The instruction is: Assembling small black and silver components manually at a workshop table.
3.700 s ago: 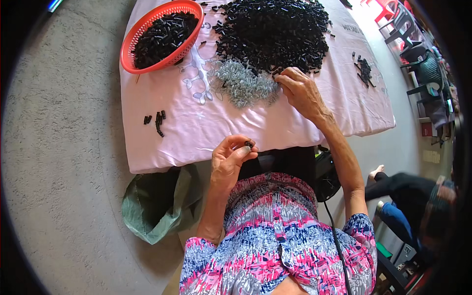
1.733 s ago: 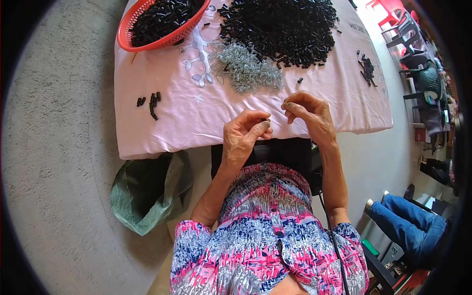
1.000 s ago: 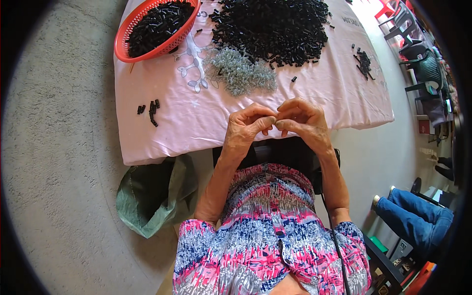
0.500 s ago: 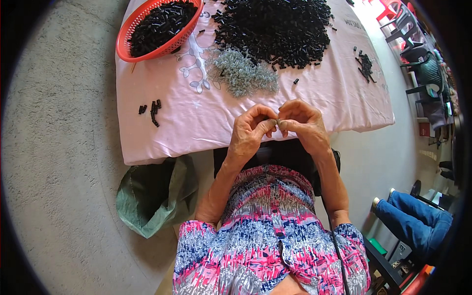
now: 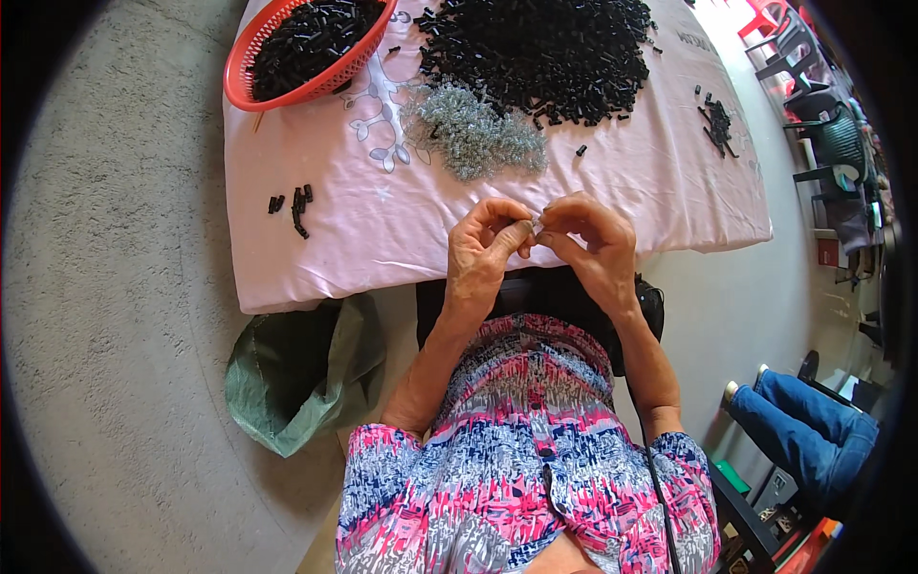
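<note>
My left hand (image 5: 475,253) and my right hand (image 5: 604,247) meet at the fingertips just over the near edge of the pink cloth-covered table (image 5: 382,244). Both are closed in a pinch, thumb against forefinger. A tiny pale glint shows between the fingertips; the fingers hide most of what they hold. Beyond my hands lies a heap of small clear, silvery pieces (image 5: 473,134). Behind it spreads a large pile of short black tubular pieces (image 5: 540,57). A single black piece (image 5: 580,151) lies apart, nearer to my right hand.
A red basket (image 5: 236,72) of black pieces stands at the far left. Small groups of black pieces lie at left (image 5: 300,206) and right (image 5: 717,129). A green sack (image 5: 277,421) hangs open below the table's left. Chairs (image 5: 832,143) and a person's jeans-clad legs (image 5: 803,426) are at right.
My fingertips have shifted slightly, and a pale glint shows more between them. My right thumb looks more bent. The view has moved a little; the piles look unchanged.
</note>
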### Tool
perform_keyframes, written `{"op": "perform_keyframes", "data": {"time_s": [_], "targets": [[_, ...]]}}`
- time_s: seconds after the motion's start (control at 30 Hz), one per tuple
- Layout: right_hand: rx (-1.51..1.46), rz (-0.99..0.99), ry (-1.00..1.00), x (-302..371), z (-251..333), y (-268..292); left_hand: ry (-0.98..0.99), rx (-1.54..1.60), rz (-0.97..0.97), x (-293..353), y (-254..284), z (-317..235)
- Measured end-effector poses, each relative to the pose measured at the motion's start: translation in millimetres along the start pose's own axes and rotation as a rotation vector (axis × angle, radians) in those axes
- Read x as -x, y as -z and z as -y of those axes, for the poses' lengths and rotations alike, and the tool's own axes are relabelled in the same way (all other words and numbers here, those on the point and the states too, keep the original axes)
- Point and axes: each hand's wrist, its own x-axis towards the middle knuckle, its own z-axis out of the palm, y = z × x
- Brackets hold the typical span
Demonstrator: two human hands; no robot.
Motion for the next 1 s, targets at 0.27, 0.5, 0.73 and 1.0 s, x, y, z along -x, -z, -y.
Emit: {"op": "perform_keyframes", "data": {"time_s": [0.27,0.5,0.73,1.0], "targets": [[0.314,-0.028,0.264,1,-5,-4,0.039,0.096,0.007,4,1,2],[0.393,-0.061,0.365,2,-3,-12,-0.007,0.107,0.002,3,0,2],[0.297,-0.03,0.154,5,-3,-8,-0.212,-0.278,0.007,4,-2,-3],[-0.072,0.149,-0.236,-1,1,10,-0.27,-0.508,0.043,7,-3,-14]]}}
